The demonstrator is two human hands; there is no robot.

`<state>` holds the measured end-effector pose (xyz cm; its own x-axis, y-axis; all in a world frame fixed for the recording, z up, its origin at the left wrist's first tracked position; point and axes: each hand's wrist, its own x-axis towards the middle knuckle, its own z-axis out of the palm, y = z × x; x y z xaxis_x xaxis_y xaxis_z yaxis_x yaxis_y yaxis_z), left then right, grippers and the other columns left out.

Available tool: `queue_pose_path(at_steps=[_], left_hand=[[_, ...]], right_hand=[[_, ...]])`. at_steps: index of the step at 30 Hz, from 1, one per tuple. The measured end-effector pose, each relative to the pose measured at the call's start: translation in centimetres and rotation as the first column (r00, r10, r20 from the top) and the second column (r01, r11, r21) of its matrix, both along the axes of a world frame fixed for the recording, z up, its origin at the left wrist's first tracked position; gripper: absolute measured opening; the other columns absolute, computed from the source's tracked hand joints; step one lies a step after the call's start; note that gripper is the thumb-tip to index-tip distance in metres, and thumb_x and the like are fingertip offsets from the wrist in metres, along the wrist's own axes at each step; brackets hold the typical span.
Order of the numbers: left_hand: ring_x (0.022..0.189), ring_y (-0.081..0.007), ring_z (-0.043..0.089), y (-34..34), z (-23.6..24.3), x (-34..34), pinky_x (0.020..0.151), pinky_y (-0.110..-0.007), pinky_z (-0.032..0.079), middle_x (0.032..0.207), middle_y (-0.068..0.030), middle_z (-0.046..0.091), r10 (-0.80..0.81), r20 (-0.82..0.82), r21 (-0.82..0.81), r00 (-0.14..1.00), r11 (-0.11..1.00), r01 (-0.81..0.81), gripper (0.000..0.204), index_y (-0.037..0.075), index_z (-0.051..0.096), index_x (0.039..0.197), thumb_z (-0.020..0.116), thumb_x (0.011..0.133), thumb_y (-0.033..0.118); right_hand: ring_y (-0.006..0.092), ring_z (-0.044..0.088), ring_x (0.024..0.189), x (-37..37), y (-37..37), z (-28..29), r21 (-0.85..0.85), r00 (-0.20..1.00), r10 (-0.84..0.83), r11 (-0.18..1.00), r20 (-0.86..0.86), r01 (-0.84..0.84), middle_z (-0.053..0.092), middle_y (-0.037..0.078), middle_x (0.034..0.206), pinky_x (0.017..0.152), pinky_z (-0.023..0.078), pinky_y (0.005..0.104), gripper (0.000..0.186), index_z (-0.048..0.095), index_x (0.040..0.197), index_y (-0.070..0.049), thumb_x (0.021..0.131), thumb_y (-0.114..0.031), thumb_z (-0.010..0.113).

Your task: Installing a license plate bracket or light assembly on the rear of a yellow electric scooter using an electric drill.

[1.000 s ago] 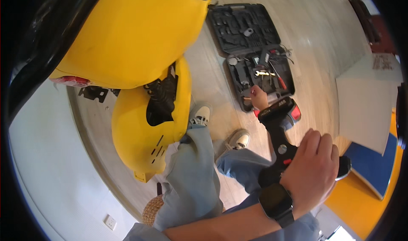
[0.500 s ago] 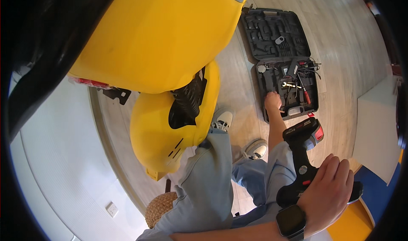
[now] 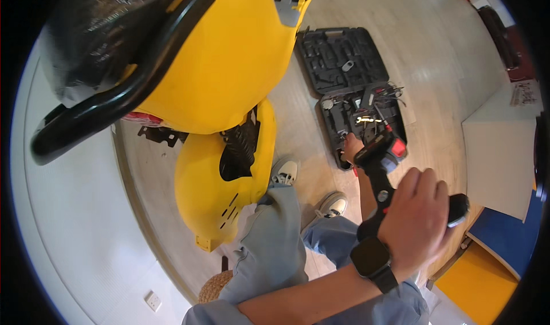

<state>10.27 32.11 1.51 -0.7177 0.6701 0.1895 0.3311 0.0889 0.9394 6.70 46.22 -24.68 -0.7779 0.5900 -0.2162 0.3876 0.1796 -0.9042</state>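
Observation:
My left hand (image 3: 413,222), with a black watch on its wrist, is wrapped round the body of a black cordless drill (image 3: 380,179). The drill's battery end, with a red patch, points away from me, and a dark end sticks out past my fingers. Farther off, my right hand (image 3: 352,146) reaches down into the near half of an opened black tool case (image 3: 331,127) on the floor. Its fingers are curled at the case's near left corner; what they hold, if anything, is hidden. Wrenches (image 3: 366,119), a red-handled screwdriver (image 3: 388,128) and cables (image 3: 395,93) lie in the case.
Left of the case stands a large yellow-shelled machine (image 3: 229,55) with a black curved handlebar (image 3: 123,96). A woven stool seat (image 3: 215,286) is by my leg. To the right are a white panel (image 3: 497,164) and a blue-and-yellow piece of furniture (image 3: 475,279).
My view has shifted, so the case and the drill appear farther left. The drill now overlaps the case's near edge and part of my right forearm. My left hand still grips the drill.

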Motion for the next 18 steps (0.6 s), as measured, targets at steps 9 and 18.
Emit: queue_pose_path(at_steps=[9, 18], left_hand=[[0.086, -0.038, 0.051, 0.4, 0.0, -1.0, 0.075, -0.046, 0.044, 0.087, -0.0183, 0.052, 0.203, -0.096, 0.118, 0.974, 0.974, -0.192, 0.026, 0.0, 0.054, 0.08, 0.071, 0.065, 0.014], [0.085, -0.0372, 0.051, -2.2, 0.5, -1.3, 0.074, -0.046, 0.044, 0.087, -0.0175, 0.05, 0.185, -0.239, 0.049, 0.953, 0.983, -0.179, 0.029, 0.0, 0.052, 0.076, 0.073, 0.06, 0.013]], right_hand=[[0.0095, 0.063, 0.083, 5.1, 7.3, 13.6, 0.022, 0.962, -0.122, 0.991, -0.243, 0.131, 0.071, 0.004, 0.095, 0.071, 0.05, 0.0209, 0.029, 0.065, 0.112, 0.001, 0.089, -0.016, 0.068], [0.02, 0.059, 0.104, 11.6, -4.5, 27.1, -0.02, 0.567, -0.061, 0.997, -0.821, 0.078, 0.064, 0.014, 0.11, 0.089, 0.047, 0.032, 0.016, 0.064, 0.103, 0.0, 0.087, 0.001, 0.065]])
